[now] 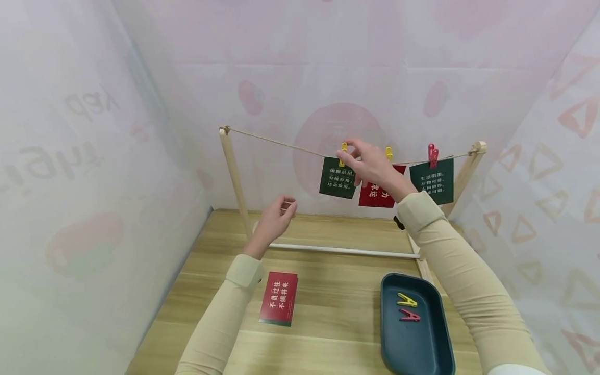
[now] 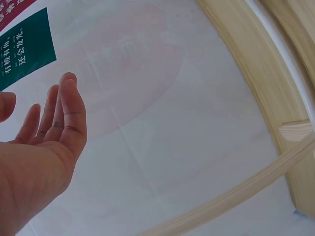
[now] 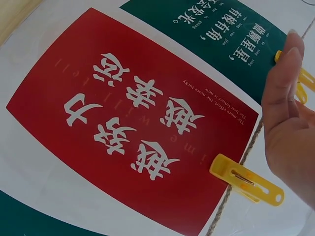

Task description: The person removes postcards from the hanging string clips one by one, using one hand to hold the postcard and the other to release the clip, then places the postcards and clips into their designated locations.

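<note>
My right hand (image 1: 370, 164) is at the line, thumb and fingertips around a yellow clothespin (image 1: 344, 147) on the top edge of a green card (image 1: 337, 177) with white writing. In the right wrist view this clothespin (image 3: 306, 78) is partly behind the fingers. Beside it hangs a red card (image 3: 133, 118), clipped by another yellow clothespin (image 3: 246, 179). My left hand (image 1: 276, 219) is held in the air, lower and to the left, with relaxed fingers and nothing in them. In the left wrist view, the green card (image 2: 29, 46) appears beyond its fingertips.
A twine line (image 1: 276, 141) spans two wooden posts (image 1: 234, 177). At its right end a red clothespin (image 1: 433, 156) holds another green card (image 1: 433, 182). A red card (image 1: 279, 297) lies on the table (image 1: 337, 323). The dark tray (image 1: 412, 351) contains a yellow clothespin (image 1: 407, 300) and a red clothespin (image 1: 410, 315).
</note>
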`<state>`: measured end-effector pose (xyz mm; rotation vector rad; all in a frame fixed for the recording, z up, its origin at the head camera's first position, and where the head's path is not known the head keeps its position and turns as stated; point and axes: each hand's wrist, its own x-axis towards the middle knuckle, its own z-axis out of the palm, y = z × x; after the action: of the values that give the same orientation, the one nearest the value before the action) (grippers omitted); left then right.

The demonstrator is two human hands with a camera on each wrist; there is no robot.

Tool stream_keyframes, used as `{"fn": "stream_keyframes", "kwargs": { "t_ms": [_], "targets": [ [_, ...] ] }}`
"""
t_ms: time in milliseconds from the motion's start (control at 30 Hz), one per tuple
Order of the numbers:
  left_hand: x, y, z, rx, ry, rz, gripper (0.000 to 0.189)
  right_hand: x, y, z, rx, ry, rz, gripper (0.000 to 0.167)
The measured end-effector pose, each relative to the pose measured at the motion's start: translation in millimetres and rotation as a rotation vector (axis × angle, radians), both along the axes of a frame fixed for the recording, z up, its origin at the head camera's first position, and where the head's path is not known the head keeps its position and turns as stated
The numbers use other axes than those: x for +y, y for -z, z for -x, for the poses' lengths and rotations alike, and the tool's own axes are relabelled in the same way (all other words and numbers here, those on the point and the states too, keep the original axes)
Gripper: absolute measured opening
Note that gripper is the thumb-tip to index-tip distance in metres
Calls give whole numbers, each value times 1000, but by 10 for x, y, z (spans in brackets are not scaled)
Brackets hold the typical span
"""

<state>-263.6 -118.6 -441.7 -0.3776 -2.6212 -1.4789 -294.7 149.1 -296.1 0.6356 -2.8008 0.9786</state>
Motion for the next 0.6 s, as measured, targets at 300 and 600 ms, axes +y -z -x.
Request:
{"fn": "stream_keyframes", "kwargs": {
  "t_ms": [300,600],
  "targets": [
    [40,-124,59,-13,14,14,35,43,6,35,-3,-9,51,60],
    [86,-134,122,-15,40,26,38,45,32,100,39,-24,107,46]
  ]
}}
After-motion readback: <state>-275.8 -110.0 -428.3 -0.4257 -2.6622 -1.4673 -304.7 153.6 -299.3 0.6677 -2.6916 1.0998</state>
